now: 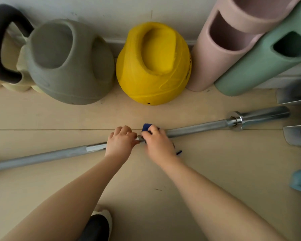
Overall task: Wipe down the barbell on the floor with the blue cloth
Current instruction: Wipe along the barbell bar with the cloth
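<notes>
I see the barbell (198, 128) lying on the floor (146, 171), running from lower left to the collar at centre right of the frame. My left hand (121, 141) is curled around the shaft at frame centre. Just beside it, my right hand (157, 142) grasps the blue cloth (146, 127) against the shaft, below the yellow kettlebell (153, 66).

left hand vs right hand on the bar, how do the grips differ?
The left hand grips the barbell bare; the right hand grips it through the blue cloth. The left hand sits nearer the taped section, the right hand nearer the collar. Both curl over the shaft near its middle, almost touching.
</notes>
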### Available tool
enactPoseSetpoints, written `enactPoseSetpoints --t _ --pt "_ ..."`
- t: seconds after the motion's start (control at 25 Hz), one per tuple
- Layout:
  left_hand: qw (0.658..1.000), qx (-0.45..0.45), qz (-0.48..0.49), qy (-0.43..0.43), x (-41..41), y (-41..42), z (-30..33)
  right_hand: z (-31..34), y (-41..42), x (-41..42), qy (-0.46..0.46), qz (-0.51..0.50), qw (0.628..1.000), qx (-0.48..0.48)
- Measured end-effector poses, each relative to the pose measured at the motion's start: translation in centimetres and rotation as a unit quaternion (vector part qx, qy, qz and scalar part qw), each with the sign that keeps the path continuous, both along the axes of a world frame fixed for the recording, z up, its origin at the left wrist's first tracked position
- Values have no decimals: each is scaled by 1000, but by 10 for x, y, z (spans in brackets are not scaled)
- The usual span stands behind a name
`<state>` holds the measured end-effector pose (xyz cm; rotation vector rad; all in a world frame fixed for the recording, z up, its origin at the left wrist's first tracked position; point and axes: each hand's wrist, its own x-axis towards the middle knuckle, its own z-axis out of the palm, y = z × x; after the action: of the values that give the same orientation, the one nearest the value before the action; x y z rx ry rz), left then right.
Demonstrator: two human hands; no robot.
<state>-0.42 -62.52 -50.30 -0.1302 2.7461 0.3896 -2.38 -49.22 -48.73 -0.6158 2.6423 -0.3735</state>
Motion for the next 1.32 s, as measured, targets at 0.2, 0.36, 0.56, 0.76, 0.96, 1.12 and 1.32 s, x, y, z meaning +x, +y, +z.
enactPoseSetpoints --t 0.2,0.36,0.56,0.76,0.96,1.12,1.32 --pt "996 23 78 -35 -17 -2 3 -1 48 -55 7 -218 969 120" --pt "1000 15 7 21 -22 2 4 1 -4 -22 11 -131 991 24" --pt "992 -68 -87 67 -33 2 -2 -1 1 -27 28 11 999 19" --pt "992 -52 -98 62 -31 0 -6 -9 36 -55 42 -171 977 122" --pt "995 -44 -63 55 -41 -2 -4 -3 -18 -30 18 -56 998 5" --pt "1000 -26 -12 2 -48 1 -2 -8 23 -65 65 -41 994 74" --pt "999 -48 7 -20 -55 9 5 -12 41 -74 75 -246 964 62"
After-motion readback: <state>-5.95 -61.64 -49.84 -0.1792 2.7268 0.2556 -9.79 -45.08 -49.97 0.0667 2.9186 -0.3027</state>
